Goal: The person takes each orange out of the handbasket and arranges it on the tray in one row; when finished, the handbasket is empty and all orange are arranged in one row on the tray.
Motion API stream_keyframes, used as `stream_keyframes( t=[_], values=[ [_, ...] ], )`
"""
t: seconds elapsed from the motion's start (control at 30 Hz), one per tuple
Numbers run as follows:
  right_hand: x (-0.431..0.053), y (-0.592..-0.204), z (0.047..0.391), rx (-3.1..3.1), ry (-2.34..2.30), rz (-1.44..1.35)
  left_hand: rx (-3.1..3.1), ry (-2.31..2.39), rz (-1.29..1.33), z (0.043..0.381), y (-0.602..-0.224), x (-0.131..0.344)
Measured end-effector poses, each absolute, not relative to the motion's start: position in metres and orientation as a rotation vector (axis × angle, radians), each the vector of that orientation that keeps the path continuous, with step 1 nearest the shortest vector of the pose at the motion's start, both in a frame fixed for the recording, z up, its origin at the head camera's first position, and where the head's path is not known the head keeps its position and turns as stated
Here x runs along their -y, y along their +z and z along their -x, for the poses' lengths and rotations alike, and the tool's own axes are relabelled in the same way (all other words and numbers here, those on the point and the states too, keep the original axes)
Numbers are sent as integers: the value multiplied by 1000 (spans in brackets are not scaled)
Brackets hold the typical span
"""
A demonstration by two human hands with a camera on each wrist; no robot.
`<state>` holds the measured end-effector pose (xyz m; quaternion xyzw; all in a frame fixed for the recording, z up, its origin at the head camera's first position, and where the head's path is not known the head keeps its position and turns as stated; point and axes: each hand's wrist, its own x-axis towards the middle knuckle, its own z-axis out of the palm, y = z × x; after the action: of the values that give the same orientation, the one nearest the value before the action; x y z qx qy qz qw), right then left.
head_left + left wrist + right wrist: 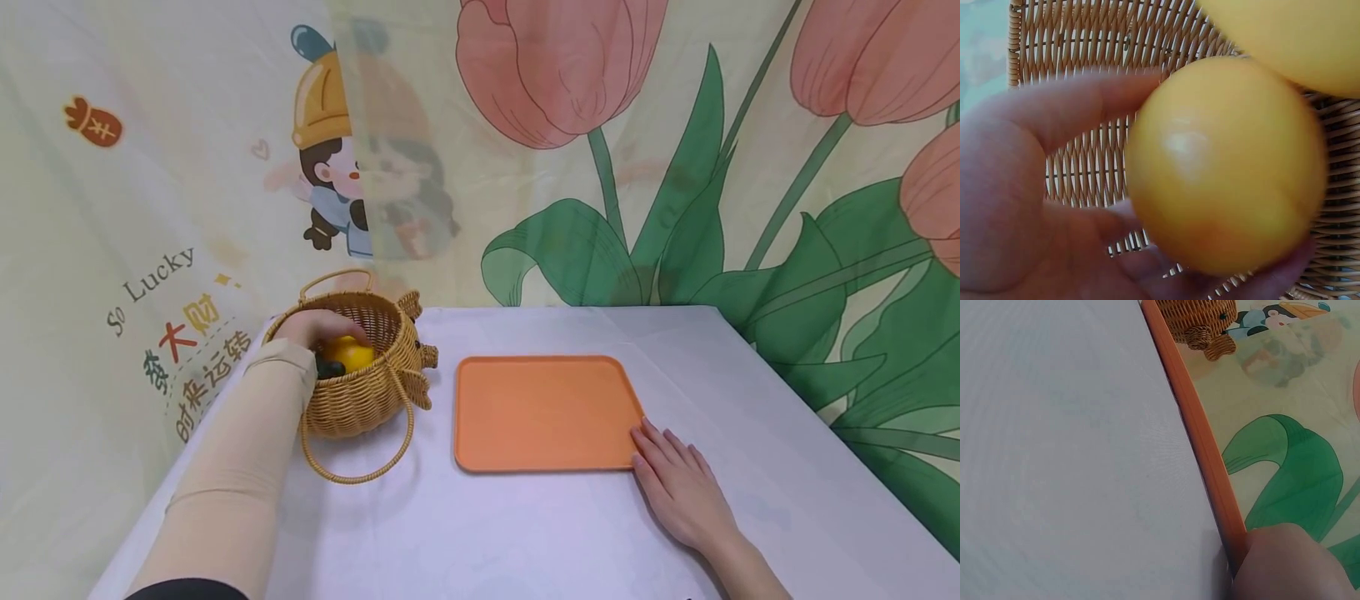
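Observation:
At the left of the head view, my left hand reaches down into a wicker basket. Yellow fruit shows under its fingers, beside a dark rounded thing. The left wrist view has the thumb and fingers of this hand curled round a smooth, round yellow fruit. A second yellow piece is close by it, cut off by the frame. My right hand lies on the table, fingers extended, fingertips at the near right corner of an orange tray.
The basket has animal-like wicker ears and a snout on its right side, and one handle hangs down over its front. A white cloth covers the table. Behind it hangs a printed curtain with tulips and a cartoon figure.

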<state>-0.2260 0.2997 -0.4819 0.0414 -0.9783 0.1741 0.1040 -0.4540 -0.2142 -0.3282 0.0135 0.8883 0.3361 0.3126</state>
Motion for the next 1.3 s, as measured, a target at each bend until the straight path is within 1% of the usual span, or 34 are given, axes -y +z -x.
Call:
stream_keyframes(
  t=[0.17,0.57,0.83,1.03,1.3],
  values=[
    [-300,-482,226,2887,509,-122,-2306,805,-10,453,-327,213],
    [-300,-483,226,2882,519,-123,-2240,784,53,454,-327,214],
    [-300,-482,227,2899,511,-102,-2379,955,48,445,-310,213],
    [-300,-482,227,2926,506,-80,-2279,1152,89,437,-295,214],
    [-299,-482,227,2922,512,-92,-2388,1254,-10,421,-279,210]
  ],
)
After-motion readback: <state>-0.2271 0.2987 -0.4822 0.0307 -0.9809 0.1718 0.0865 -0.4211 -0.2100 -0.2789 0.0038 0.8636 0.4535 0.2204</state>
